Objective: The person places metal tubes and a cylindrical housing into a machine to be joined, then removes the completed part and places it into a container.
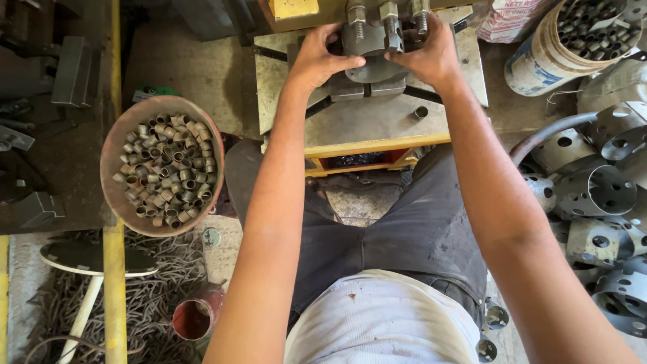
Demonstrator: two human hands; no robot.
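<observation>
Both hands are up on a grey metal part (375, 50) that sits in the fixture on the steel desk (377, 118), just below three upright bolts (389, 17). The left hand (318, 57) wraps the part's left side, thumb stretched across its front and fingers (330, 32) curled over the top, so it is grasping the part. The right hand (428, 57) mirrors it on the right side, thumb lying on the front edge and the fingers closed around the far side, also gripping the part. The part looks rounded, with a curved lower edge resting on two grey blocks (367, 86). A small hole (421, 112) shows in the desk plate just right of the blocks, and a yellow frame (377, 145) runs along the desk's near edge.

To the person's left stands a round brown bowl (121, 141) heaped with short metal tubes (167, 168). Below it, on the floor, lie a tangle of bent wire pieces (155, 303), a white stool (87, 266) and a small red cup (194, 318). To the right, a white bucket (539, 61) holds dark rings, and beside it a pile of perforated grey metal shells (596, 195) spreads towards the person's knee. The person sits close, in dark trousers (397, 229) and a pale shirt (381, 317).
</observation>
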